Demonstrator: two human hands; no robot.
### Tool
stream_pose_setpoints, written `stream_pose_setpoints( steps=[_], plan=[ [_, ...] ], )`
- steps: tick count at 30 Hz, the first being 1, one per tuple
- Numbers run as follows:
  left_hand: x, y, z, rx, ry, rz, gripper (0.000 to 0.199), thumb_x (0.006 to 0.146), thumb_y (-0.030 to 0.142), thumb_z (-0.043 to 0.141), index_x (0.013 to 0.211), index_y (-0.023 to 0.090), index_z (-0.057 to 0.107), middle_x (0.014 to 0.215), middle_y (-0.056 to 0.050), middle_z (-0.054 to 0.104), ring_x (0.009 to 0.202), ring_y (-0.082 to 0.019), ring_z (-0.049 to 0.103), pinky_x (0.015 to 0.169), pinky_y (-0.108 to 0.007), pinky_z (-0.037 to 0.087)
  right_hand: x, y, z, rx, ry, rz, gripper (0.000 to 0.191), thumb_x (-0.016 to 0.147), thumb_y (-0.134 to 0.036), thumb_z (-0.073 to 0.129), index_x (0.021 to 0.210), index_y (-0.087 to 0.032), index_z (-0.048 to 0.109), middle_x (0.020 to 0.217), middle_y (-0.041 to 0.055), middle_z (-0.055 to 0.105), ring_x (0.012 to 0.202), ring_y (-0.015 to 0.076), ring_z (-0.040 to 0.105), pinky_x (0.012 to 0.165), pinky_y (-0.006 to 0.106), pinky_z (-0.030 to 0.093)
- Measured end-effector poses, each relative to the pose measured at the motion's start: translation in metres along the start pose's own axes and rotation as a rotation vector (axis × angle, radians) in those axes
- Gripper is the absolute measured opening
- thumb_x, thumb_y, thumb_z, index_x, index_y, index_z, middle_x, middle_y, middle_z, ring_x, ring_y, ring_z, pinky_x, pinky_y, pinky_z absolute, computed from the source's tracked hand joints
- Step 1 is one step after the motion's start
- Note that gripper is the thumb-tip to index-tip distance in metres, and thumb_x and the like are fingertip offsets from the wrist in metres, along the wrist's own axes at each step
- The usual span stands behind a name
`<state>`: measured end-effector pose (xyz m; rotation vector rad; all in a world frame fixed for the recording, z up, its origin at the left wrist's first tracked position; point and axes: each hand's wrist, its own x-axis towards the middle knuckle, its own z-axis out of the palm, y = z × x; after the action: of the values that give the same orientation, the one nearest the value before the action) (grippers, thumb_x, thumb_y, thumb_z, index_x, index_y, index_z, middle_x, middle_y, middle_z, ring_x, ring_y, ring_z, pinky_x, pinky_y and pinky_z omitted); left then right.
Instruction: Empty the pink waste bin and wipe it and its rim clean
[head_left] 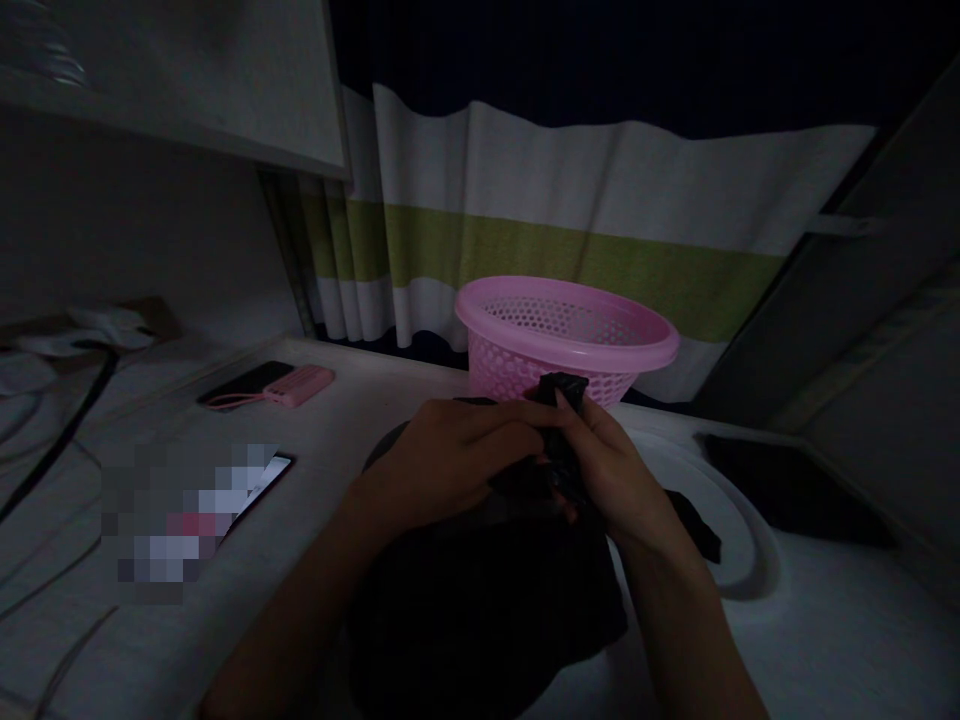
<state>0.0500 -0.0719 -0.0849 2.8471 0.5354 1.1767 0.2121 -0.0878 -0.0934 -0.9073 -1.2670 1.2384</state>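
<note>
A dark, full-looking black plastic bag (480, 610) sits low in front of me, its top gathered into a slightly shiny bunch. My left hand (446, 455) reaches across it from the left, with its fingers closed on the bunched top. From the right, my right hand (611, 465) grips the same bunch, thumb on top and fingertips showing underneath. Just behind both hands stands a pink perforated basket (570, 352). What the bag contains is hidden, and its lower part is too dark to make out.
Right of the bag, a white round basin or plate (761, 565) has a black piece (694, 525) on it. A dark flat panel (795, 490) lies farther right. At left are a phone (259, 490), a pink power bank (300, 386), cables and plugs. A striped curtain (525, 170) hangs behind.
</note>
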Motion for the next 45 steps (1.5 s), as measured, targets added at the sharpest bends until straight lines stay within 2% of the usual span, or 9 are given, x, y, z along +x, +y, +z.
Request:
stream_pose_setpoints(
  steps=[3,6,9,12,18,26,34,40,45],
  plan=[
    [-0.001,0.000,0.000,0.033,-0.012,-0.059,0.014,0.079,0.018,0.055,0.093,0.023,0.055,0.110,-0.004,0.065,0.089,-0.018,0.063,0.076,-0.029,0.044,0.002,0.002,-0.005,-0.078,0.017,-0.060,0.030,0.080,-0.045,0.053,0.099,-0.022,0.051,0.075,-0.0010,0.063,0.059,0.0126,0.061,0.048,0.023,0.049],
    [-0.003,-0.004,-0.002,0.108,0.005,-0.124,0.016,0.079,0.020,0.054,0.095,0.022,0.055,0.096,-0.004,0.069,0.084,-0.019,0.064,0.072,-0.029,0.045,0.001,-0.001,-0.011,-0.130,-0.012,-0.109,0.039,0.083,-0.048,0.047,0.113,-0.023,0.049,0.094,0.0040,0.064,0.082,0.0164,0.063,0.066,0.029,0.052],
    [-0.003,-0.008,-0.004,0.215,0.046,-0.220,0.017,0.079,0.025,0.056,0.095,0.020,0.055,0.083,-0.004,0.068,0.073,-0.019,0.063,0.065,-0.028,0.043,-0.006,-0.008,-0.015,-0.189,-0.153,-0.150,0.056,0.077,-0.043,0.059,0.126,-0.025,0.038,0.085,0.0017,0.065,0.076,0.0168,0.063,0.064,0.031,0.052],
    [0.000,-0.008,-0.004,0.214,0.089,-0.323,0.018,0.080,0.034,0.055,0.092,0.020,0.056,0.080,-0.002,0.066,0.071,-0.017,0.061,0.065,-0.027,0.041,-0.013,-0.012,-0.015,-0.361,-0.214,-0.244,0.075,0.067,-0.022,0.069,0.131,-0.028,0.030,0.083,-0.0011,0.063,0.074,0.0147,0.062,0.062,0.028,0.052],
    [0.007,0.002,-0.006,-0.268,0.199,-0.541,0.022,0.082,0.039,0.054,0.090,0.019,0.054,0.078,0.002,0.061,0.070,-0.013,0.057,0.063,-0.023,0.042,-0.013,-0.008,-0.013,-0.649,-0.127,-0.388,0.069,0.071,-0.006,0.052,0.133,-0.027,0.029,0.090,0.0014,0.058,0.082,0.0147,0.058,0.070,0.028,0.048],
    [0.012,0.005,-0.007,-0.841,0.267,-0.736,0.017,0.078,0.032,0.060,0.084,0.017,0.055,0.079,0.002,0.059,0.072,-0.012,0.056,0.063,-0.022,0.043,-0.010,-0.005,-0.012,-0.811,-0.026,-0.538,0.064,0.071,-0.007,0.050,0.130,-0.026,0.034,0.111,0.0063,0.054,0.095,0.0196,0.055,0.081,0.037,0.047],
    [0.012,0.003,-0.006,-0.892,0.281,-0.745,0.019,0.077,0.033,0.061,0.087,0.018,0.058,0.080,0.001,0.061,0.078,-0.015,0.057,0.069,-0.024,0.045,-0.013,-0.012,-0.015,-1.012,-0.098,-0.830,0.055,0.075,-0.009,0.050,0.126,-0.030,0.045,0.110,0.0049,0.053,0.103,0.0209,0.052,0.083,0.038,0.047],
    [0.013,0.003,-0.007,-0.858,0.269,-0.730,0.018,0.080,0.035,0.057,0.084,0.017,0.057,0.076,0.002,0.059,0.076,-0.013,0.056,0.068,-0.022,0.044,-0.014,-0.012,-0.019,-1.055,-0.109,-0.943,0.042,0.079,-0.011,0.049,0.116,-0.030,0.055,0.111,0.0045,0.052,0.104,0.0193,0.051,0.082,0.036,0.047],
    [0.011,0.000,-0.007,-0.718,0.210,-0.694,0.023,0.082,0.039,0.054,0.084,0.017,0.059,0.082,0.000,0.062,0.079,-0.014,0.057,0.071,-0.023,0.044,-0.016,-0.016,-0.021,-1.055,-0.119,-0.960,0.035,0.079,-0.014,0.051,0.109,-0.030,0.062,0.112,0.0050,0.054,0.105,0.0208,0.051,0.084,0.039,0.046]
  ],
)
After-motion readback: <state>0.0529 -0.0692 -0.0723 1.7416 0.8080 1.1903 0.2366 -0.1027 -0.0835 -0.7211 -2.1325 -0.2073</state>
